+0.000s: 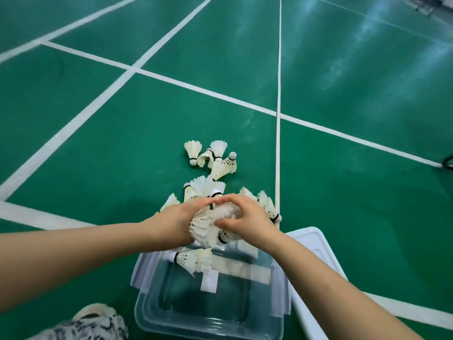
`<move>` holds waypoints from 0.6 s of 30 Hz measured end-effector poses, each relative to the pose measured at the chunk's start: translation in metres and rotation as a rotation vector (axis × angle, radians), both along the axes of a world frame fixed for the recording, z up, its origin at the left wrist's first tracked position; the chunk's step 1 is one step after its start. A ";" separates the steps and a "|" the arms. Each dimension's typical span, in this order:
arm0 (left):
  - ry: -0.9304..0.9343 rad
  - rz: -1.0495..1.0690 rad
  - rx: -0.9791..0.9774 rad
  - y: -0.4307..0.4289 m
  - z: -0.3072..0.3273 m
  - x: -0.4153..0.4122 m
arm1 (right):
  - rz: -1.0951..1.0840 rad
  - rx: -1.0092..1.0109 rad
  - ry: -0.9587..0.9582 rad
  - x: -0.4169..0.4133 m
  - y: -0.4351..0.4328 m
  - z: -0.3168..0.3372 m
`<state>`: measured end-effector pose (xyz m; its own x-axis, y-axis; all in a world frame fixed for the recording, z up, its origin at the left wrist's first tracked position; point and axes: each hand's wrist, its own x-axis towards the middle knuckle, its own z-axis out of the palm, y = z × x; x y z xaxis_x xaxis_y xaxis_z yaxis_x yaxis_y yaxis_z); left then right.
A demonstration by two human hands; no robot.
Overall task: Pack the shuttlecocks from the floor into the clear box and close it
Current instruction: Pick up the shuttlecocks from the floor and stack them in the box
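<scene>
Several white feather shuttlecocks (pixel 215 160) lie in a loose pile on the green court floor, just beyond a clear plastic box (pixel 171 315). My left hand (pixel 174 222) and my right hand (pixel 250 222) cup a bunch of shuttlecocks (pixel 210 224) between them, above the box's far edge. One shuttlecock (pixel 193 260) hangs tilted at the far rim of the box, below the bunch. The box is open, and whether any shuttlecocks lie deeper inside it I cannot tell. Its white lid (pixel 318 256) lies flat on the floor at the box's right side.
White court lines (pixel 278 94) cross the green floor around the pile. A patterned black-and-white fabric (pixel 93 325) shows at the lower left, next to the box. Dark objects sit at the far right edge (pixel 448 161) and in the top right corner (pixel 427 7).
</scene>
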<state>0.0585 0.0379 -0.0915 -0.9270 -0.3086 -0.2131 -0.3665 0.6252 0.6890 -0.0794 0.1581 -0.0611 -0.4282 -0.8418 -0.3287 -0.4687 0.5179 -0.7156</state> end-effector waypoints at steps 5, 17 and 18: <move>-0.077 0.011 -0.046 0.002 -0.007 0.026 | -0.142 -0.025 -0.290 0.004 0.025 -0.003; -0.086 0.068 -0.086 0.001 -0.012 0.052 | 0.052 0.080 -0.886 -0.002 0.040 0.007; -0.082 0.072 -0.082 0.002 -0.013 0.052 | 0.089 0.084 -0.880 0.000 0.037 0.008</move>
